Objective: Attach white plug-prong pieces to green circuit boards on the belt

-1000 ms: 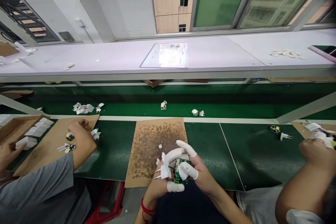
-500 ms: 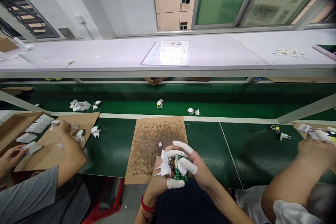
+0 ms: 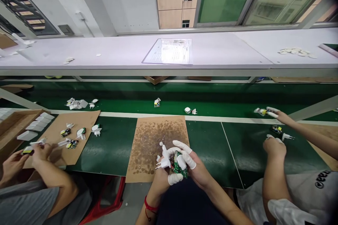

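Note:
My left hand (image 3: 166, 176), with white finger covers and a red cord at the wrist, is closed around a green circuit board (image 3: 178, 169). A white plug piece (image 3: 165, 159) with two pins sticks out at the left of the board, over the same hand. My right hand (image 3: 194, 164), also in white finger covers, presses a round white piece (image 3: 181, 161) on the board's face. Both hands are above the near edge of a stained brown cardboard sheet (image 3: 148, 140). The wires between plug and board are mostly hidden.
Circuit boards and plugs lie on the green belt (image 3: 126, 108) beyond the bench. At left, a person's hands work over cardboard (image 3: 89, 119) beside a wooden tray (image 3: 16, 126). At right, another person's hand (image 3: 283, 116) reaches across.
My hands still hold the board, now slightly more tilted. Small parts on the belt have shifted left. The right person's hand has reached to the belt with a part; the left person now holds a board.

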Available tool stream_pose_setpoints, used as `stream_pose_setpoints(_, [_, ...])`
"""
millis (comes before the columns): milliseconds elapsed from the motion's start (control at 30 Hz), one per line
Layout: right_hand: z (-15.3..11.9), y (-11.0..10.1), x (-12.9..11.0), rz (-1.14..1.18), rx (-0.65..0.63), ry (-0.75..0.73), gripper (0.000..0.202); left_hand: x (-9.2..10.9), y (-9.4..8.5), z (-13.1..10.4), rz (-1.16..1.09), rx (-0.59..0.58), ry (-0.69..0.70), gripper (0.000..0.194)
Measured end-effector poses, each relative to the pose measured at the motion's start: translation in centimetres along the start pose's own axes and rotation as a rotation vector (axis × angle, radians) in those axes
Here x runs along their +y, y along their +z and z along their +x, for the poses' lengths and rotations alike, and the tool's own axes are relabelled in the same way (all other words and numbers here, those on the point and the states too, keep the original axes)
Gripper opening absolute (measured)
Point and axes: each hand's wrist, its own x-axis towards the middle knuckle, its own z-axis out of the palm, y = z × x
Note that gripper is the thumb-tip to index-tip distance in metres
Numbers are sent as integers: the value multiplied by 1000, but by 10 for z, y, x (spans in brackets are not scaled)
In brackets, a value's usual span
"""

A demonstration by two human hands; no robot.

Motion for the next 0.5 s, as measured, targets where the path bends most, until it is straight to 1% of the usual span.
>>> stream_pose_setpoints(67, [0,-1,-1,-87,-43,-21,58,-1,-1,-1,-5,22,7,88])
stream_pose_setpoints(133, [1,0,-2,-114,-69,-37,60,-4,0,-2,-15,50,12,86])
stream_pose_setpoints(267, [1,2,-4,-154,-41,-91,64,-15,3,-3,-20,122,21,82])
stream_pose_setpoints(333, [2,2,-5,-191,-32,-81,65,-19,2,-2,1,155,30,82])
stream_pose_setpoints(400, [2,2,-6,-210,-32,-58,66,-17,-1,-2,40,163,33,80])
stream_pose_setpoints(500, [2,0,-5,-214,-47,-53,65,-2,-8,-2,112,109,11,72])
